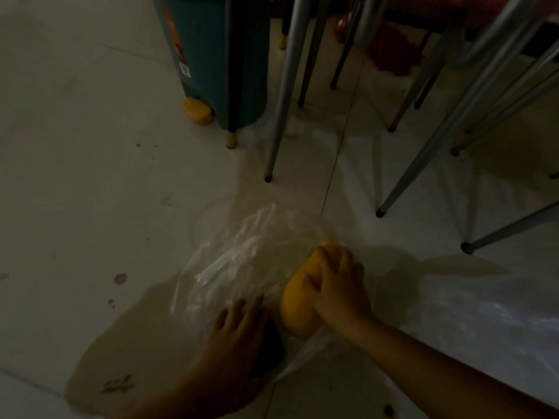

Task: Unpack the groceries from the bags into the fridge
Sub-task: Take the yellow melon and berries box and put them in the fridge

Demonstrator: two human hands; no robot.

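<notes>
Nearest the camera, at the lower centre of the frame, the left hand (239, 334) lies palm down with fingers (242, 309) extended and slightly spread, pressing on a clear plastic bag (230, 267). It grips nothing; it rests flat on the film. A dark object sits under its palm, at the right edge of the hand; what it is cannot be told in the dim light.

Right hand (338, 285), entering from the lower right on a bare forearm, is closed around a yellow-orange fruit (298, 303). Its fingers (329, 261) curl over the upper end of the fruit, the thumb on the near side, so the hold is firm and narrow. The fruit is elongated, tilted from lower centre towards the upper right, its lower end just beside the left hand's fingertips. Whether it is inside the bag's mouth or just above the film cannot be told.

The bag lies crumpled on a pale tiled floor (90, 176), spreading from centre frame to the left. A second sheet of clear plastic (472, 313) lies at the right.

At upper centre stands a teal bin (211, 55) with a yellow pedal (198, 111). Grey metal chair legs (287, 86) cross the upper right.
</notes>
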